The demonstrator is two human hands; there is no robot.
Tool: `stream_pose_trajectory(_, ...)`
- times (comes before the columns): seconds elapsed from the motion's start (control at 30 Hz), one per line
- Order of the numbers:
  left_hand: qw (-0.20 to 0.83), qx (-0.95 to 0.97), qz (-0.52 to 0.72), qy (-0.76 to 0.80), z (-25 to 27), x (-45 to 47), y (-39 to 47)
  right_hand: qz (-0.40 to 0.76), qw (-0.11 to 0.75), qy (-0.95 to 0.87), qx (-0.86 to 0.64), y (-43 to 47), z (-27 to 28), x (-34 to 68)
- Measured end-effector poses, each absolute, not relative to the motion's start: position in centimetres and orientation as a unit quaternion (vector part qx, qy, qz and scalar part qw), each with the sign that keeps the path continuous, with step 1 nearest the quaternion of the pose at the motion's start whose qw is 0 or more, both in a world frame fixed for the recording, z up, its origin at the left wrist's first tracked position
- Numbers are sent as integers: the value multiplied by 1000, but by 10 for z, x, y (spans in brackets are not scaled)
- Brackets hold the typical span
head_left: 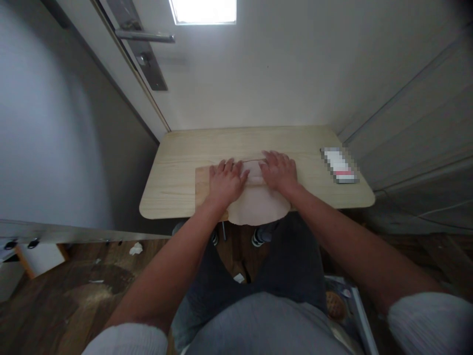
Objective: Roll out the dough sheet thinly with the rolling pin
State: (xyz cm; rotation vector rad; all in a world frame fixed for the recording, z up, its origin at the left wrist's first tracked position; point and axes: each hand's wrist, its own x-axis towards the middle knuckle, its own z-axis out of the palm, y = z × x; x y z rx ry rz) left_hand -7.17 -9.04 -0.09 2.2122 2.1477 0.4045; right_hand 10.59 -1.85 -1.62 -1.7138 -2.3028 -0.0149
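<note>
Side by side, the left hand (228, 181) and right hand (281, 172) lie on the pale sheet (260, 204), fingers slightly spread; its rounded near edge overhangs the wooden board (202, 180) and surface (314, 145).

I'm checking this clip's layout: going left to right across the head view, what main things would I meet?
Metal door handle, left hand, right hand, pixelated phone-like object.

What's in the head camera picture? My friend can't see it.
A person's left hand and right hand rest on a pale sheet whose near edge extends past a wood-grained table. Behind is a door with a metal handle.
</note>
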Motion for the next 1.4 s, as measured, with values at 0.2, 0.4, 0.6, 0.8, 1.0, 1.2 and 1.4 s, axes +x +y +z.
stream_pose_trajectory(0.2,21,705,122,699,-3,-76,-67,8,144,-787,-600,2,-14,100)
stream_pose_trajectory(0.4,49,702,98,703,-5,-84,-40,12,152,-778,-609,25,-13,93)
stream_pose_trajectory(0.6,65,701,91,704,-5,-90,-24,4,146,-771,-620,43,-14,87)
stream_pose_trajectory(0.8,53,701,105,704,-6,-85,-40,3,162,-775,-610,27,-14,92)
stream_pose_trajectory(1.0,16,698,126,704,-1,-74,-74,4,176,-776,-606,-1,-18,102)
stream_pose_trajectory(1.2,11,708,141,692,1,-64,-112,-16,156,-782,-603,-40,-16,111)
stream_pose_trajectory(1.4,14,714,131,688,-5,-59,-144,-36,157,-792,-589,-77,-15,121)
